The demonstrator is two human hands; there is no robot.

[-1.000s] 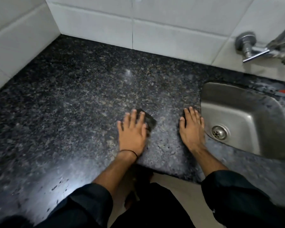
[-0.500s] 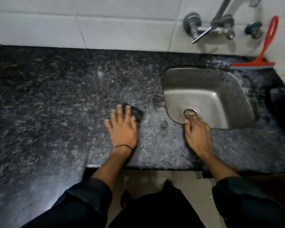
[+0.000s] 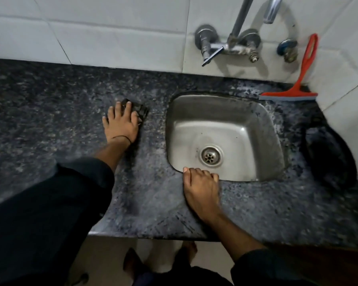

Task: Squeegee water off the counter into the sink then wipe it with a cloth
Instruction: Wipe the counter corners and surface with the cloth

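My left hand (image 3: pixel 121 123) presses flat on a dark folded cloth (image 3: pixel 141 111) on the speckled black granite counter (image 3: pixel 50 112), just left of the steel sink (image 3: pixel 262 129). Most of the cloth is hidden under my fingers. My right hand (image 3: pixel 202 188) rests on the counter at the sink's near rim, fingers curled over the edge and holding nothing. A red squeegee (image 3: pixel 293 90) leans against the tiled wall behind the sink's right corner, its blade on the counter.
A metal tap (image 3: pixel 227 45) and valves stick out of the white tiled wall above the sink. A dark bag-like object (image 3: pixel 329 155) lies on the counter right of the sink. The counter's front edge (image 3: pixel 153 237) runs below my arms, with floor and feet beneath.
My left hand has slid the cloth along the counter to beside the sink. My right hand moved from the counter left of the sink to the sink's near rim. The view swung right.
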